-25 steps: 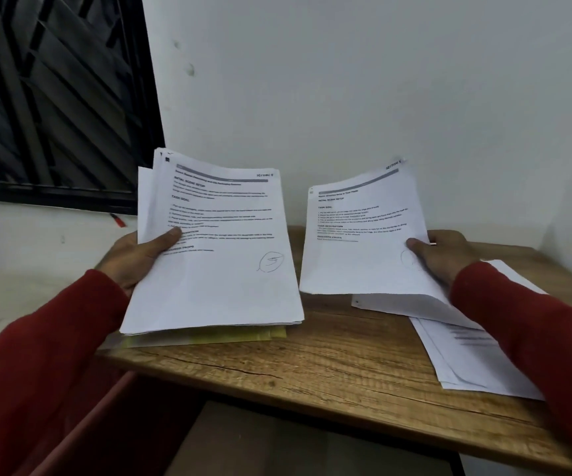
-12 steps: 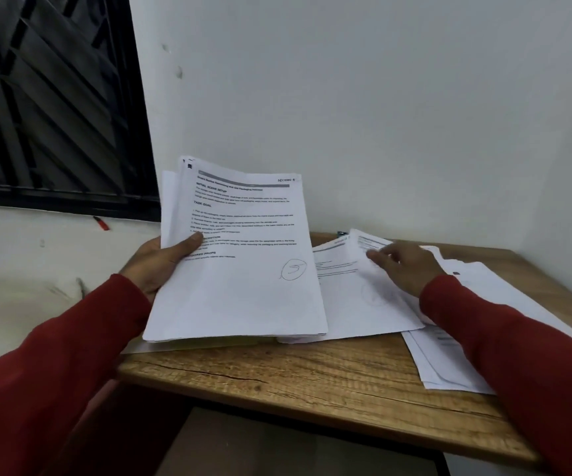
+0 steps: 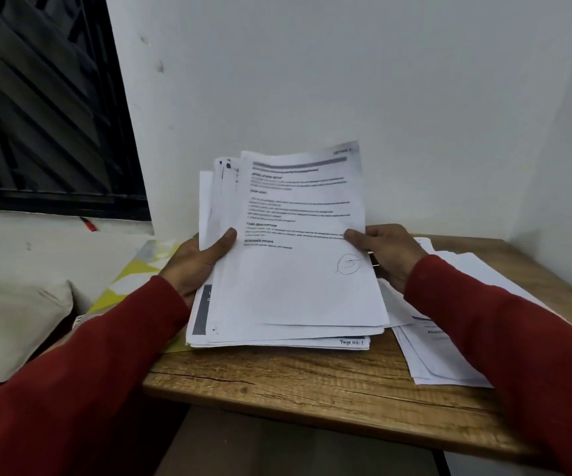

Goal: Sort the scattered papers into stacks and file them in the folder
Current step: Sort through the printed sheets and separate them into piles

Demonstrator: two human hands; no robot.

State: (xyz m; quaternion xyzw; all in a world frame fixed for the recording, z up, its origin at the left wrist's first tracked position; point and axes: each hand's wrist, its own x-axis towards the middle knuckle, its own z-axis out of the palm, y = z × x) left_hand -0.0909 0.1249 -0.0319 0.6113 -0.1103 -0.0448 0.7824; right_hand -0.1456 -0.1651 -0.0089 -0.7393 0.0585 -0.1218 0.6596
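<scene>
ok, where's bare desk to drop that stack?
Bare wood only along the desk's front edge, between the held stack and the loose sheets on the right. Right and back are crowded with papers; yellow folder fills the left.

Matt paper stack (image 3: 295,286); grained wood table (image 3: 312,383).

– What is beside the wooden table (image 3: 312,383)?
– A beige cushion (image 3: 13,324) off its left edge, and a dark window grille (image 3: 37,108) above. A small red thing (image 3: 88,224) lies below the grille.
</scene>
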